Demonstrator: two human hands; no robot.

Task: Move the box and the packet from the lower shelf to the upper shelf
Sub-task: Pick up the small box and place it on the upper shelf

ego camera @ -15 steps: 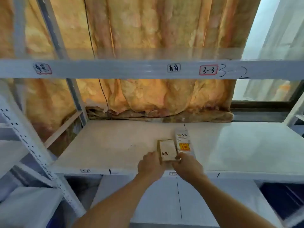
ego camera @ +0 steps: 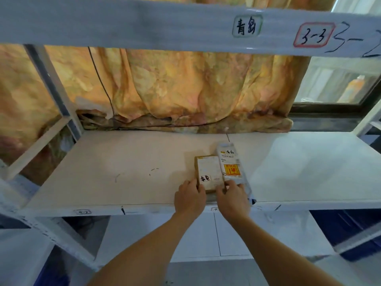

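Observation:
A small brown cardboard box (ego camera: 208, 172) with a white label lies flat near the front edge of the white shelf board (ego camera: 123, 162). Right beside it, touching, lies a white packet (ego camera: 229, 162) with a yellow and red label. My left hand (ego camera: 189, 198) grips the box's near left corner. My right hand (ego camera: 233, 200) holds the box's near right corner and rests over the packet's near end. Both items lie on the board. Above runs the front beam of the upper shelf (ego camera: 165, 23), with handwritten labels.
An orange patterned curtain (ego camera: 175, 89) hangs behind the shelf, bunched along its back edge. White uprights and braces (ego camera: 51, 89) stand at the left. A window (ego camera: 338, 85) shows at the right. Another white shelf board (ego camera: 206, 240) lies below.
The view has moved closer and lower to the shelf. Both hands have closed in around the box's near corners; box and packet stay in the same place on the board.

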